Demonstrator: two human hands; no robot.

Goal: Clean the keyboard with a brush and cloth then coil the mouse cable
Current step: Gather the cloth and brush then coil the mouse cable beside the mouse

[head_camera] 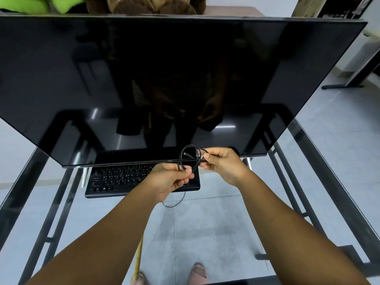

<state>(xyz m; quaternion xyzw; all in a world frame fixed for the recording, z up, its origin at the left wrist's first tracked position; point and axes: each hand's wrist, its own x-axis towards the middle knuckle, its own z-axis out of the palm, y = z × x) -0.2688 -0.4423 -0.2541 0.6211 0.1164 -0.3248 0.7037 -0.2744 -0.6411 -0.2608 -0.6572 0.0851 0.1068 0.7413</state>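
Two hands pinch a thin black mouse cable, looped into a small coil just above the black keyboard: left hand at the coil's bottom, right hand at its side. Behind the keyboard stands a big dark monitor, both on a glass desk.

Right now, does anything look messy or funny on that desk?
One thing: a loose loop of the black cable dangles below the left hand, not yet wound into the coil held by both hands, the right hand included. The keyboard sits straight on the glass table.
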